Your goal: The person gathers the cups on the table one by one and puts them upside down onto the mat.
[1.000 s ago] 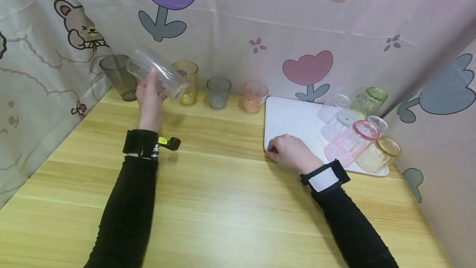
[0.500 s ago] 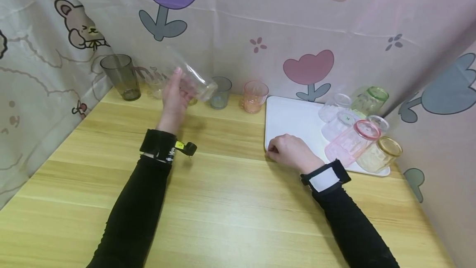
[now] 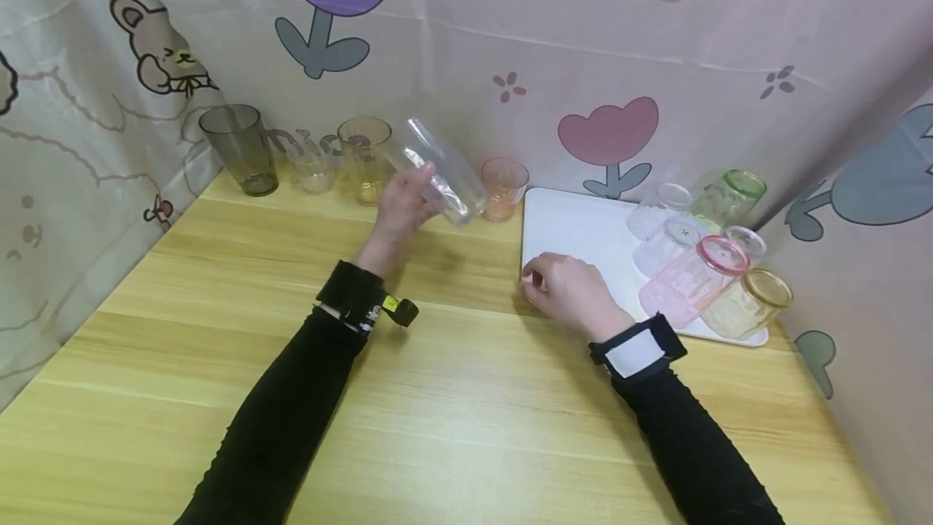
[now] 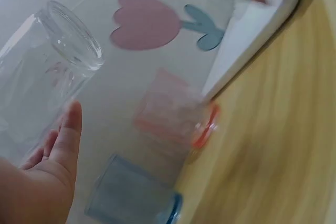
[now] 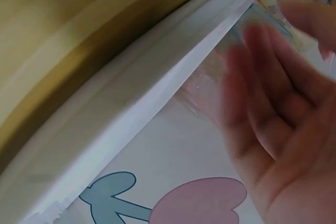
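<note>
My left hand (image 3: 403,205) grips a tall clear glass (image 3: 443,172), tilted above the table with its base toward the lower right in the head view. In the left wrist view, the thumb lies along the glass's side. Behind it in the head view, a small blue glass (image 4: 134,192) is mostly hidden; the left wrist view shows it next to a small pink-orange glass (image 3: 503,189). My right hand (image 3: 572,294) stays at the left front edge of a white tray (image 3: 568,221), its fingers loosely curled with nothing in them.
On the tray's right half stand several upturned glasses, among them a pink one (image 3: 692,282), a yellow one (image 3: 747,306) and a green one (image 3: 729,197). Along the back curtain stand a dark grey glass (image 3: 244,152), a small clear glass (image 3: 313,168) and a yellow glass (image 3: 364,156).
My left hand has carried the clear glass rightward, from beside the dark grey glass, past the yellow one, to near the pink-orange one. My right hand has stayed almost still.
</note>
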Demonstrator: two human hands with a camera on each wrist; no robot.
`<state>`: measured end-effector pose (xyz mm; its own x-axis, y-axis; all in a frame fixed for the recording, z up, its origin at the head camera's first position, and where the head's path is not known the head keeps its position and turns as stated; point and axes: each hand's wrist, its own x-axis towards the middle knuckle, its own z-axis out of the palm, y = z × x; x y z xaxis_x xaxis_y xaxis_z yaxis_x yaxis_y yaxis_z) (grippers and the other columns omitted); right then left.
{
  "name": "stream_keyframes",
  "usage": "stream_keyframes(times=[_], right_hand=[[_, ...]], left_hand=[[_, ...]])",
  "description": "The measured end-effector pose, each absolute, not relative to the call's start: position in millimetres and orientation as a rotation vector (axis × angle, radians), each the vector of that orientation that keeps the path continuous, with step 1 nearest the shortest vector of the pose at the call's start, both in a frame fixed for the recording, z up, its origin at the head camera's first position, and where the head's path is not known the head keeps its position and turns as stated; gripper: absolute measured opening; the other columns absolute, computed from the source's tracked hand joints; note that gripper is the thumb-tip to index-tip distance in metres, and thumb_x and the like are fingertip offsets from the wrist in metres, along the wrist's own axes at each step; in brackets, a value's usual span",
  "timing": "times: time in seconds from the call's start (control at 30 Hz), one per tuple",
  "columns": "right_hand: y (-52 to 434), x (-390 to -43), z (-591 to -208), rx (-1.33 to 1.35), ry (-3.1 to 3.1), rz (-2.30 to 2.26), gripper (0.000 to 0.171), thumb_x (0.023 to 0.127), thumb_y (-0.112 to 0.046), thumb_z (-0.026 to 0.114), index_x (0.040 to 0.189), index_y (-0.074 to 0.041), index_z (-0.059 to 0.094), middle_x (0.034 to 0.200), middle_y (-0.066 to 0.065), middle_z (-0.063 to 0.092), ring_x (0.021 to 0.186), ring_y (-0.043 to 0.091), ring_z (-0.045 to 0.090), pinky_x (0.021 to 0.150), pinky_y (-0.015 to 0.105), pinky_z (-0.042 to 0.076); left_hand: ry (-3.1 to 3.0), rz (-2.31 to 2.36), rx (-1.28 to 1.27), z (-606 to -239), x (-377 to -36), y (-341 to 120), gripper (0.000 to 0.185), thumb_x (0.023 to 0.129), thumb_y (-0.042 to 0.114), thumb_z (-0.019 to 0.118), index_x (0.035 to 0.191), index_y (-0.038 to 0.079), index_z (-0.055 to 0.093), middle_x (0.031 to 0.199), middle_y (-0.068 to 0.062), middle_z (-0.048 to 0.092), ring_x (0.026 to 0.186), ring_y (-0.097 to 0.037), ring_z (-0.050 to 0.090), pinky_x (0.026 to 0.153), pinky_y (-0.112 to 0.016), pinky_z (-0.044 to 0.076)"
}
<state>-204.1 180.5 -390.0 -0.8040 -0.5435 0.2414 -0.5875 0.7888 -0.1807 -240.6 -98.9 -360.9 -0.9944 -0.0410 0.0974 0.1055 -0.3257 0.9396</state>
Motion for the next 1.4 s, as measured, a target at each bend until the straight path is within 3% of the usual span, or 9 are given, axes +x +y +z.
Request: stream_keyframes(times=[0.2,0.3,0.43,0.67,0.83,0.93,1.17,1.23,1.4], right_hand=[[178.3,-205.6,-388.5,0.848,-2.563,0.628,0.065,0.091,-0.026,0.08,0.143,-0.002,0.05,0.128,0.015,0.059,0.106,0.03,0.064,0.076,0.047,0.059],[176.5,-207.5,-390.1,0.89,-2.382,0.716,0.079,0.086,-0.02,0.085,0.149,0.001,0.041,0.14,0.022,0.049,0.114,0.034,0.06,0.083,0.048,0.059],[172.7,-209.1,-390.6,0.947,-2.188,0.767,0.088,0.077,-0.013,0.092,0.147,0.004,0.041,0.145,0.025,0.044,0.121,0.036,0.056,0.088,0.048,0.059],[168.6,-205.7,-389.6,0.978,-2.084,0.797,0.086,0.072,-0.007,0.093,0.143,0.003,0.046,0.147,0.023,0.045,0.132,0.038,0.052,0.107,0.042,0.052],[168.0,-204.1,-388.9,0.963,-2.061,0.805,0.082,0.073,-0.004,0.091,0.142,0.001,0.048,0.145,0.023,0.047,0.128,0.037,0.054,0.101,0.039,0.055],[168.4,-204.3,-388.1,0.959,-2.058,0.813,0.081,0.073,-0.003,0.091,0.142,0.0,0.049,0.145,0.023,0.048,0.126,0.036,0.056,0.097,0.037,0.056],[171.1,-205.7,-381.2,0.914,-2.047,0.897,0.076,0.073,-0.003,0.09,0.14,0.0,0.055,0.141,0.02,0.054,0.128,0.036,0.056,0.108,0.031,0.048],[172.5,-206.0,-378.0,0.886,-2.035,0.93,0.075,0.073,-0.005,0.09,0.139,0.0,0.056,0.14,0.02,0.056,0.126,0.035,0.057,0.104,0.027,0.049],[175.2,-208.3,-367.1,0.799,-1.992,0.992,0.073,0.074,-0.009,0.09,0.139,0.0,0.057,0.137,0.018,0.06,0.12,0.03,0.059,0.09,0.017,0.05]], left_hand=[[-1.753,-2.558,-0.197,-365.3,-235.0,-77.2,0.064,0.099,0.035,0.062,0.151,0.004,0.042,0.145,-0.017,0.053,0.128,-0.033,0.057,0.106,-0.047,0.053],[-1.756,-2.607,-0.244,-367.1,-230.2,-68.0,0.062,0.099,0.035,0.062,0.15,0.005,0.043,0.141,-0.013,0.056,0.123,-0.029,0.059,0.106,-0.048,0.052],[-1.773,-2.666,-0.272,-370.3,-224.7,-56.3,0.058,0.1,0.034,0.061,0.147,0.006,0.045,0.134,-0.01,0.059,0.118,-0.025,0.062,0.105,-0.047,0.054],[-1.789,-2.785,-0.333,-377.1,-218.1,-36.7,0.058,0.103,0.027,0.056,0.154,0.005,0.039,0.148,-0.02,0.054,0.135,-0.038,0.055,0.107,-0.04,0.053],[-1.813,-2.807,-0.325,-379.4,-215.9,-30.5,0.061,0.104,0.026,0.056,0.155,-0.002,0.036,0.153,-0.032,0.044,0.139,-0.049,0.047,0.105,-0.035,0.054],[-1.822,-2.808,-0.312,-379.6,-215.9,-29.5,0.062,0.104,0.027,0.055,0.155,-0.003,0.034,0.153,-0.033,0.044,0.137,-0.048,0.05,0.104,-0.034,0.055],[-1.84,-2.843,-0.34,-379.6,-217.4,-29.3,0.058,0.107,0.028,0.05,0.158,0.004,0.035,0.144,-0.026,0.055,0.116,-0.03,0.066,0.105,-0.042,0.055],[-1.866,-2.828,-0.348,-379.8,-217.6,-29.4,0.058,0.108,0.029,0.051,0.159,0.007,0.035,0.137,-0.025,0.059,0.11,-0.027,0.067,0.104,-0.043,0.055],[-1.986,-2.7,-0.361,-380.3,-219.2,-27.2,0.048,0.109,0.026,0.053,0.147,-0.001,0.045,0.126,-0.023,0.063,0.108,-0.031,0.069,0.096,-0.041,0.059]])
